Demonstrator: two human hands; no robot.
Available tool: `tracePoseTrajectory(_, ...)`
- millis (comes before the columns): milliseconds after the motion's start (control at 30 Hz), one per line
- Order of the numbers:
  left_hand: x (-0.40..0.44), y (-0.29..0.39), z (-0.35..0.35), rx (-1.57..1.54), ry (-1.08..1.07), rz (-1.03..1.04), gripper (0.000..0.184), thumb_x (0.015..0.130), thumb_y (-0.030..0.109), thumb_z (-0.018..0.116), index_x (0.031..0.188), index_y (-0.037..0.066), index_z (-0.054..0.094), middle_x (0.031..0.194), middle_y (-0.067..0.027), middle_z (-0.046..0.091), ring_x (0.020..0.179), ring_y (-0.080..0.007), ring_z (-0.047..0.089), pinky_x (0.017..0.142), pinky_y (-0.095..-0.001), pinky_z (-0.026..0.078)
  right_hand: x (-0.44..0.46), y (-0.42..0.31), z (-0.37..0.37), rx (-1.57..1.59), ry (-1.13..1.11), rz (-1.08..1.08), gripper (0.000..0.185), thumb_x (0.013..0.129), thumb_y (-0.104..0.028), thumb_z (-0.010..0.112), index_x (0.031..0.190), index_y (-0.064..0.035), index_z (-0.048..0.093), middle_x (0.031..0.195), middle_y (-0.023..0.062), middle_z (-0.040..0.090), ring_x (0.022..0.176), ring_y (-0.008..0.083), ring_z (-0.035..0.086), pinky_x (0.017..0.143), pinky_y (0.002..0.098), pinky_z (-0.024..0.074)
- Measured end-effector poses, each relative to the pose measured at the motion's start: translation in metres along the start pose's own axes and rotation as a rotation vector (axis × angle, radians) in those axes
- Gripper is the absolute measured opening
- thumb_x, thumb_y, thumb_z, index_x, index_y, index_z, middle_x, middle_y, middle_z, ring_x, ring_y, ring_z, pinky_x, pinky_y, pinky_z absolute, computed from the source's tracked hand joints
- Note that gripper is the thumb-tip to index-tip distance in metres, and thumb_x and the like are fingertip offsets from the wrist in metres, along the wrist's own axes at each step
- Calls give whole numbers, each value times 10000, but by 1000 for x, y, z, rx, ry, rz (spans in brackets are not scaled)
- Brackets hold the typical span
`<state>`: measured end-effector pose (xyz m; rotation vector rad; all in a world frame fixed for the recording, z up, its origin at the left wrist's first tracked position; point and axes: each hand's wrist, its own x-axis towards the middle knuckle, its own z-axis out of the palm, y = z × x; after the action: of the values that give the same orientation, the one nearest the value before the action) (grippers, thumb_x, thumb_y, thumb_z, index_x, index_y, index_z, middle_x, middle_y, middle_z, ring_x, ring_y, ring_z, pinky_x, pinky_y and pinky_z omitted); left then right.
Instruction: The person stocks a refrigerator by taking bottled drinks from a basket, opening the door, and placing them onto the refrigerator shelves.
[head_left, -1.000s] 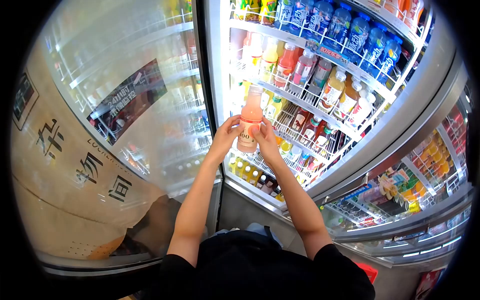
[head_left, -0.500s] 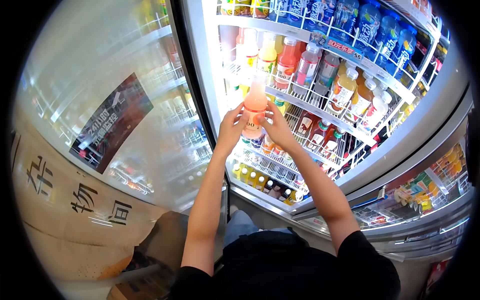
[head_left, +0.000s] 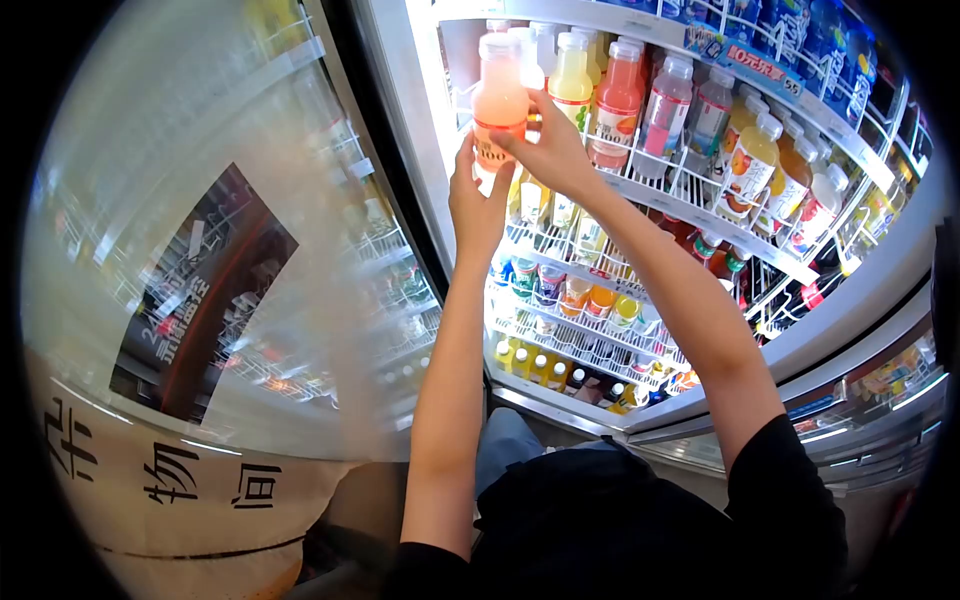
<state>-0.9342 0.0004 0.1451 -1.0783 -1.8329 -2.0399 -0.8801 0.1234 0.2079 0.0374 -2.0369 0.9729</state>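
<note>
A pink juice bottle [head_left: 501, 92] with a clear cap and a red-edged label stands upright at the left end of a fridge shelf's front. My right hand [head_left: 556, 147] is closed around its right side, thumb across the label. Lower down, my left hand [head_left: 479, 205] grips the bottle near its base from the left. Right of it are a yellow juice bottle [head_left: 571, 80] and a red juice bottle [head_left: 616, 105] on the same shelf. Whether the pink bottle's base touches the shelf is hidden by my hands.
The glass door [head_left: 260, 330] hangs open at the left, with the fridge's frame [head_left: 385, 90] beside my left hand. White wire rails [head_left: 655, 192] edge the shelves. Blue bottles [head_left: 780, 35] fill the shelf above, and small yellow bottles [head_left: 540, 368] stand at the bottom.
Both hands have raised the pink bottle and moved it forward, from in front of the shelves to the upper left shelf. My view has shifted, and the right hand now sits higher than the left.
</note>
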Motion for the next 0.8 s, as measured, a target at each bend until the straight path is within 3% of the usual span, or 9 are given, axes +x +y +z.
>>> tracePoseTrajectory(100, 22, -19, 5, 106, 144, -23, 612, 909, 240, 709, 1428, 50, 446, 1361, -184, 542, 1257, -324, 532, 1027, -457, 440, 19, 10, 26, 43, 75, -111, 713, 798, -293, 801, 1334, 21, 452, 1160, 206, 611, 1047, 301, 654, 844, 381, 571)
tracePoseTrajectory(133, 32, -24, 6, 185, 203, 39, 603, 909, 223, 705, 1424, 45, 448, 1353, -192, 538, 1236, -338, 540, 1008, -448, 454, 22, 12, 34, 25, 108, -138, 661, 830, -230, 792, 1351, -23, 443, 1245, 171, 591, 1170, 310, 620, 889, 381, 573)
tracePoseTrajectory(200, 42, -30, 10, 247, 283, 150, 572, 915, 164, 680, 1419, 25, 448, 1296, -216, 575, 1177, -369, 583, 950, -425, 492, 29, 17, 44, -19, 128, -190, 661, 827, -219, 793, 1349, -20, 438, 1262, 176, 573, 1180, 313, 615, 909, 390, 570)
tracePoseTrajectory(267, 48, -28, 12, 226, 278, 101, 567, 917, 150, 672, 1419, 17, 444, 1261, -223, 597, 1154, -374, 600, 940, -427, 498, 39, 24, 51, -52, 145, -240, 657, 823, -186, 793, 1338, -5, 428, 1311, 184, 522, 1192, 321, 605, 975, 413, 545)
tracePoseTrajectory(333, 61, -38, 16, 267, 337, 138, 570, 922, 124, 654, 1435, 9, 434, 1106, -232, 678, 1042, -384, 667, 905, -422, 519, 45, 32, 57, -69, 164, -257, 651, 823, -174, 790, 1336, -3, 428, 1310, 182, 524, 1196, 321, 602, 987, 407, 535)
tracePoseTrajectory(467, 85, -45, 24, 188, 269, 27, 595, 906, 131, 668, 1448, 27, 445, 981, -225, 717, 900, -375, 707, 844, -416, 550, 64, 43, 65, -103, 248, -309, 617, 827, -138, 772, 1329, -10, 438, 1276, 174, 553, 1201, 297, 596, 981, 370, 523)
tracePoseTrajectory(600, 107, -55, 25, 241, 256, 32, 668, 881, 145, 687, 1478, 46, 404, 1140, -226, 681, 988, -353, 691, 855, -416, 551, 77, 43, 76, -180, 339, -317, 591, 828, -123, 759, 1323, -26, 452, 1242, 181, 576, 1166, 300, 605, 940, 370, 519)
tracePoseTrajectory(667, 114, -70, 28, 233, 244, 38, 674, 882, 175, 679, 1480, 53, 391, 1086, -205, 694, 960, -336, 694, 834, -402, 544, 86, 48, 76, -252, 376, -436, 579, 827, -130, 754, 1315, -30, 459, 1233, 194, 581, 1124, 337, 602, 936, 403, 498)
tracePoseTrajectory(800, 127, -83, 33, 114, 229, 100, 654, 878, 170, 672, 1458, 49, 394, 1015, -180, 711, 923, -303, 693, 838, -395, 523, 91, 48, 71, -228, 303, -439, 615, 814, -163, 766, 1308, -27, 425, 1202, 228, 549, 1132, 412, 530, 955, 464, 453)
